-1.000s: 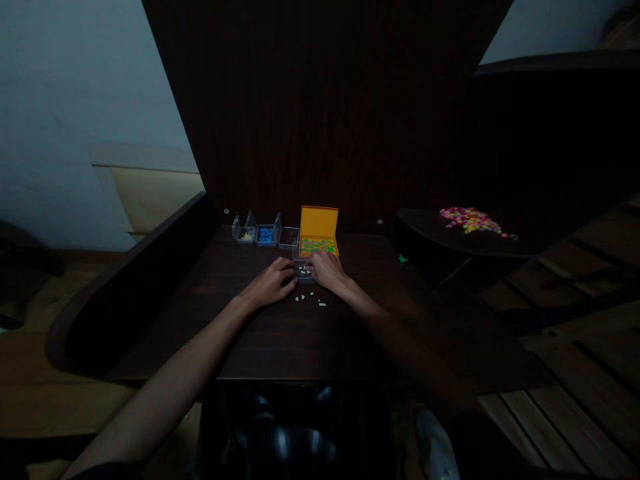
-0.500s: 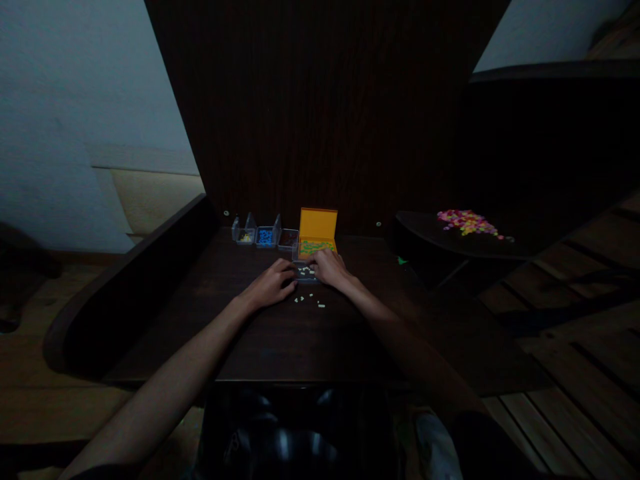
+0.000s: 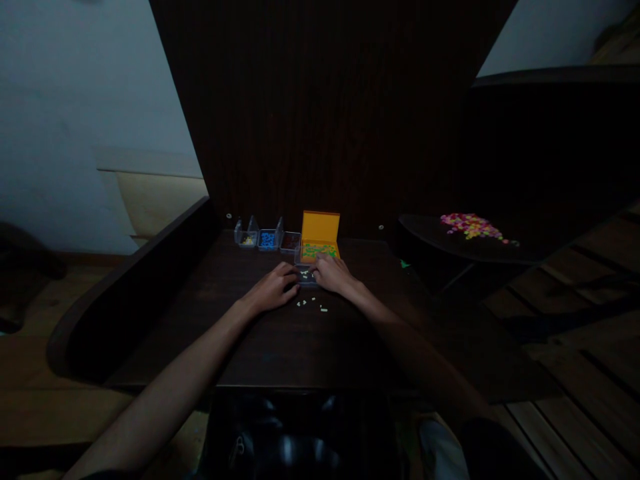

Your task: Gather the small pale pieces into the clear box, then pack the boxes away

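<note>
Steady the clear plastic box (image 3: 307, 283) toward the bench's (image 3: 280, 350) back edge; left hand (image 3: 277, 285), right hand (image 3: 333, 272) apart, grips unclear.

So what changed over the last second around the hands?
The right hand has edged slightly right over the clear plastic box, baring a bit more of it. No grasp or release can be made out. Unchanged: left hand at the box's left end, loose pale pieces in front, open orange case behind. The whole view shifted slightly.
</note>
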Demonstrator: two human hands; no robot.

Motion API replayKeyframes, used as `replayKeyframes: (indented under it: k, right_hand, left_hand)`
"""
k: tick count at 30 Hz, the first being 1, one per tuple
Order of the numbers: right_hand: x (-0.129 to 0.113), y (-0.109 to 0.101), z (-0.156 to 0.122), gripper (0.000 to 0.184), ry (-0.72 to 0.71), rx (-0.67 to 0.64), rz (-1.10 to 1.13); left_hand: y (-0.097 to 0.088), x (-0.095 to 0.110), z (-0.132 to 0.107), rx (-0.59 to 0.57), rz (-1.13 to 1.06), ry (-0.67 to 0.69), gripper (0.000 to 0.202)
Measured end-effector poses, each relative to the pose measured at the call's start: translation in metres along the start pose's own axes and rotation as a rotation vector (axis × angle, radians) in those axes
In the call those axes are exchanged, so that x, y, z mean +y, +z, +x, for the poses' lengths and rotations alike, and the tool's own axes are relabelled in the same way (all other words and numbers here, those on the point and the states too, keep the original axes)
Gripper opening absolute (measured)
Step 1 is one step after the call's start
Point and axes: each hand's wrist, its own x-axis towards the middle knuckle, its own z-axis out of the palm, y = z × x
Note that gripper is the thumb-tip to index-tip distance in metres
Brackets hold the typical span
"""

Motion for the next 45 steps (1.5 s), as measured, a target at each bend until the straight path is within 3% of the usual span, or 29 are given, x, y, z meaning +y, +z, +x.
replayKeyframes:
  k: [8,32,45]
  right_hand:
    - [-0.001,0.0,-0.004,0.035,-0.036,0.007,-0.054]
    - [0.019,0.011,0.002,0.041,-0.07,0.069,0.161]
    - [0.007,0.014,-0.002,0.039,-0.07,0.051,0.087]
  left_hand:
    - [-0.001,0.001,0.0,-0.012,0.011,0.003,0.019]
    - [-0.004,0.002,0.002,-0.026,0.005,0.01,0.02]
    - [-0.001,0.0,0.002,-0.024,0.008,0.022,0.022]
